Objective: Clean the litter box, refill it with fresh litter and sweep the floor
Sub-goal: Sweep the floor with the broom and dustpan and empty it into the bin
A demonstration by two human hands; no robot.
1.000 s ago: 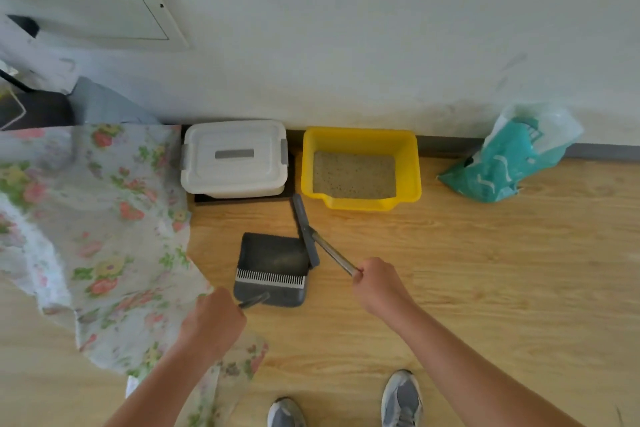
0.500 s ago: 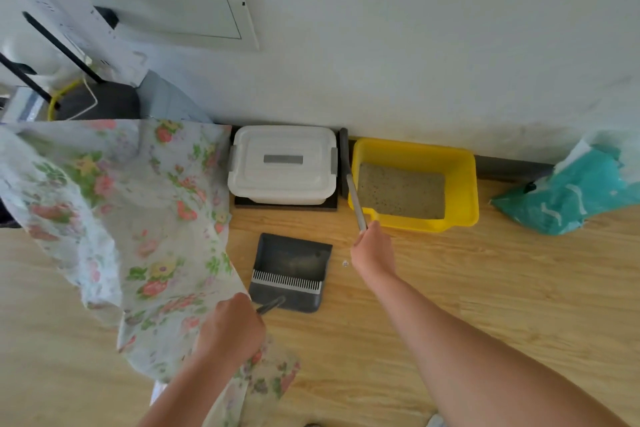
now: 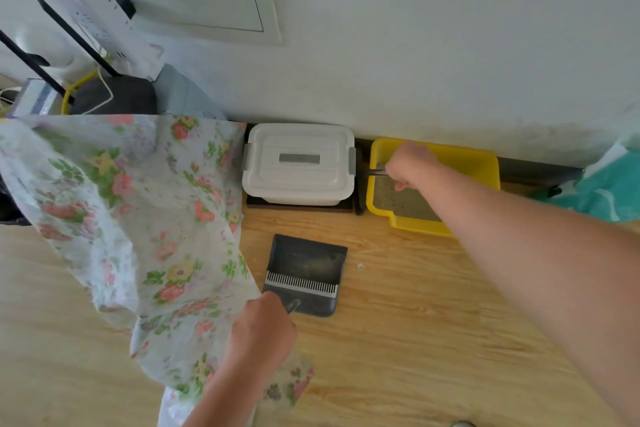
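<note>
Over the yellow litter box point(image 3: 485, 163), the right grip point(image 3: 410, 166) clasps a metal handle point(image 3: 375, 172); the left grip point(image 3: 263, 333) holds the dustpan point(image 3: 306, 263).

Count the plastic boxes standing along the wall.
2: the white lidded box against the baseboard, and the yellow litter box just to its right, partly under the right hand. The floral cloth could hide others.

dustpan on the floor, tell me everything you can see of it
The dustpan is dark grey, plastic by the look, lying flat on the wooden floor with its open mouth facing the white lidded box but apart from it. A row of pale comb teeth crosses it near the back wall, and its inside looks dusty. The left hand grips its thin metallic handle. A floral cloth hangs close on its left.
</note>
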